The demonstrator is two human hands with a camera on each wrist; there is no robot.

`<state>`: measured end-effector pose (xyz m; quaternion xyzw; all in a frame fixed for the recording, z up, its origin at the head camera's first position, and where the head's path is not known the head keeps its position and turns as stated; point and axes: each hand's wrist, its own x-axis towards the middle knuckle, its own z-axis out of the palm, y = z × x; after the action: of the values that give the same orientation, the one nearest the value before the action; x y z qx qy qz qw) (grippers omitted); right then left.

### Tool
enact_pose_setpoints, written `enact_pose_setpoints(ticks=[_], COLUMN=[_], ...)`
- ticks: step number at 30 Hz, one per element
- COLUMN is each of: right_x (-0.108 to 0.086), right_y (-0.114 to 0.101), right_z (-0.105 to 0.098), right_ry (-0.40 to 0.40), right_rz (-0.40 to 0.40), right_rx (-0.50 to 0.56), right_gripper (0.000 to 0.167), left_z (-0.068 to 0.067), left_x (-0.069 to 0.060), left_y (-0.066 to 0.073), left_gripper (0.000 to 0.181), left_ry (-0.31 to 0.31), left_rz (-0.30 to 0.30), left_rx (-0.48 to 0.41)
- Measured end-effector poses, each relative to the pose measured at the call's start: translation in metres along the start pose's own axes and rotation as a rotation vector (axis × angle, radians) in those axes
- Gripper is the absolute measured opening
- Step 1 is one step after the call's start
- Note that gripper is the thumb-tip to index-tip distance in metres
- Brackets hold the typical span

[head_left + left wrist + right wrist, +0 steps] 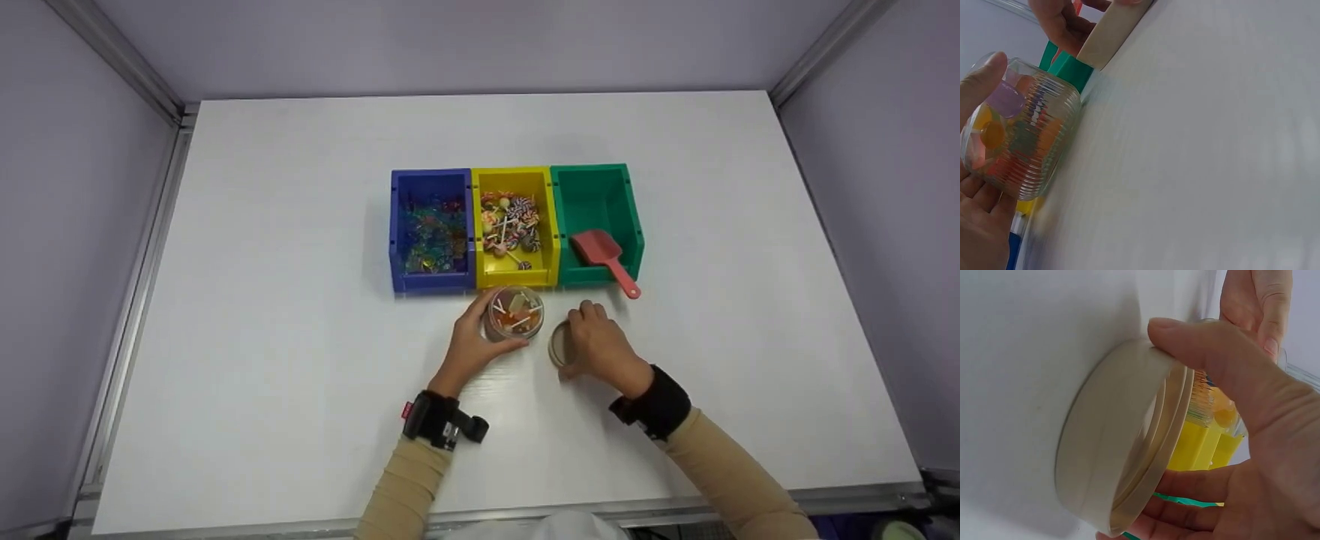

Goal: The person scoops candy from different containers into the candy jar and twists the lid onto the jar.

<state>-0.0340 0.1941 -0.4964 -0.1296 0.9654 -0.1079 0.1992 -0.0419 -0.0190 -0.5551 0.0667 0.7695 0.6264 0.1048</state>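
A ribbed clear jar (1033,129) stands on the table in front of the bins, filled with colourful pieces and white-stemmed lollipops that show at its mouth in the head view. My left hand (474,343) grips it, thumb on the near side and fingers on the far side. To its right, my right hand (604,346) holds a round beige lid (1106,439) by the rim, apart from the jar. In the right wrist view the lid's hollow inner side partly shows, with the thumb on one edge and fingers at the opposite edge.
Three joined bins stand behind the jar. The blue bin (431,282) has translucent pieces, the yellow bin (517,277) lollipops. A pink scoop (598,247) lies in the green bin (596,174), its handle over the front edge. White table (262,337) surrounds everything.
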Motion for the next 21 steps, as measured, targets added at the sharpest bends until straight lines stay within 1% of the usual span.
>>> enact_pose_setpoints(ticks=[4, 7, 12, 14, 17, 19, 21], right_x=[-0.003, -0.005, -0.008, -0.009, -0.01, -0.01, -0.011], right_y=[0.0, 0.001, 0.002, 0.003, 0.005, 0.007, 0.01], right_z=[-0.001, -0.001, -0.004, -0.006, -0.011, -0.015, -0.018], right_ry=[0.036, 0.062, 0.118, 0.121, 0.093, 0.073, 0.07], right_rz=[0.004, 0.006, -0.035, -0.053, -0.062, -0.061, -0.065], right_rx=[0.021, 0.067, 0.132, 0.166, 0.255, 0.344, 0.429], right_gripper=[0.085, 0.085, 0.084, 0.081, 0.075, 0.071, 0.069], left_z=[0.0, 0.0, 0.001, 0.001, 0.001, 0.0, 0.0], left_x=[-0.001, -0.001, 0.0, 0.0, 0.001, 0.001, 0.001], left_y=[-0.001, -0.002, -0.002, -0.002, -0.002, -0.002, -0.002], left_gripper=[0.091, 0.091, 0.092, 0.092, 0.092, 0.091, 0.091], left_ry=[-0.004, -0.001, 0.002, 0.003, 0.007, 0.011, 0.016], left_rz=[-0.001, -0.006, 0.008, 0.009, 0.004, 0.009, 0.021], left_rx=[-0.002, -0.002, -0.004, -0.006, 0.001, 0.007, 0.014])
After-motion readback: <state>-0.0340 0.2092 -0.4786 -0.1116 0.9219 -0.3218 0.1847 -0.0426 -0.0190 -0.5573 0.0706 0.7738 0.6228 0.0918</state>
